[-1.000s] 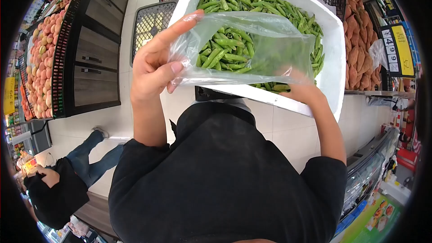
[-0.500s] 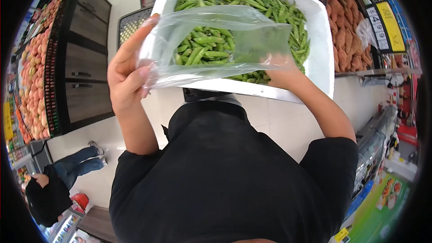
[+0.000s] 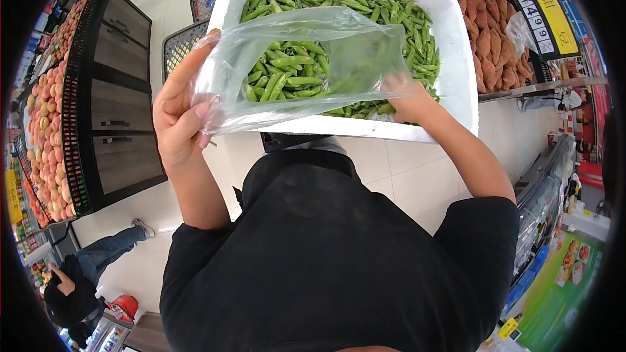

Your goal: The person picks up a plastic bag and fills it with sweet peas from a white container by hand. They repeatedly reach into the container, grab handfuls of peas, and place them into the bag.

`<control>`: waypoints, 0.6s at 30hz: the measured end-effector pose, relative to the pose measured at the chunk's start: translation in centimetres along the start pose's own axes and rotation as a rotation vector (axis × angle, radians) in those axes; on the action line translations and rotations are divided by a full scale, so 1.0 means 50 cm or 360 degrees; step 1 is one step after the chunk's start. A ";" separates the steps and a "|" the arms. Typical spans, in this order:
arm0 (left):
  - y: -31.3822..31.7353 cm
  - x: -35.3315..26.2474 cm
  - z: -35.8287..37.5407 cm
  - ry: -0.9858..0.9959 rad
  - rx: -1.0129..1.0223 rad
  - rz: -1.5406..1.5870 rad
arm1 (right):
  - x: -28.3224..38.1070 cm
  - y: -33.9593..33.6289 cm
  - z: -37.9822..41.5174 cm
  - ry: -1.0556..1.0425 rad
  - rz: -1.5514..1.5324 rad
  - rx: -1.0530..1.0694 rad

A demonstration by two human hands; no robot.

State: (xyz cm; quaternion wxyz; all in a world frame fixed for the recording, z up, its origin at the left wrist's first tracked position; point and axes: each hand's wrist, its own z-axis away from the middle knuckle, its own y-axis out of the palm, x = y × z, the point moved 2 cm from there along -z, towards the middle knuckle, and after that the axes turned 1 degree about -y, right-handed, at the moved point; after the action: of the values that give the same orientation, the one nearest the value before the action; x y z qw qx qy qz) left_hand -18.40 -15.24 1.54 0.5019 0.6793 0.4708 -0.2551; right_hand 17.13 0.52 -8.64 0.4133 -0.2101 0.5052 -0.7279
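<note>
Plastic bag (image 3: 306, 65) gripped by both hands over white pea crate (image 3: 456, 58), tiled shop floor (image 3: 391, 176) below.

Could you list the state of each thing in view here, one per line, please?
Plastic bag: held up over the box, some pods inside.
Left hand: fingers pinching the bag's edge.
Right hand: gripping the bag's other side.
White foam box: open, filled with green pods.
Drawers: shut.
Peach display: stocked.
</note>
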 end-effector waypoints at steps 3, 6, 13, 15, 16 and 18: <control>-0.002 -0.001 0.002 0.0019 -0.0011 -0.0052 | 0.000 -0.002 0.000 0.0050 0.0072 -0.0044; -0.008 -0.001 0.006 0.0037 -0.0032 -0.0032 | -0.007 0.002 0.000 0.0065 0.0018 -0.0176; -0.001 0.003 -0.007 0.0047 0.0016 -0.0034 | -0.057 -0.024 -0.010 0.0481 -0.0504 -0.0309; 0.006 0.000 -0.016 0.0098 0.0031 -0.0040 | -0.076 -0.042 0.009 0.0409 -0.0635 -0.0591; 0.013 -0.005 -0.023 0.0082 -0.0032 -0.0090 | -0.090 -0.053 0.013 0.0507 -0.0839 -0.0656; 0.029 -0.008 -0.037 0.0076 -0.0090 -0.0144 | -0.107 -0.101 0.037 0.0595 -0.1232 -0.0757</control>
State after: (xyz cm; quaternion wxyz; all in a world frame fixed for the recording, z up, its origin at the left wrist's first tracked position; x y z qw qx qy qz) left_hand -17.51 -13.76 3.17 0.4974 0.6488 0.5198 -0.2479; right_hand 19.54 4.55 -2.69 -0.0447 -0.3366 0.6078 -0.7178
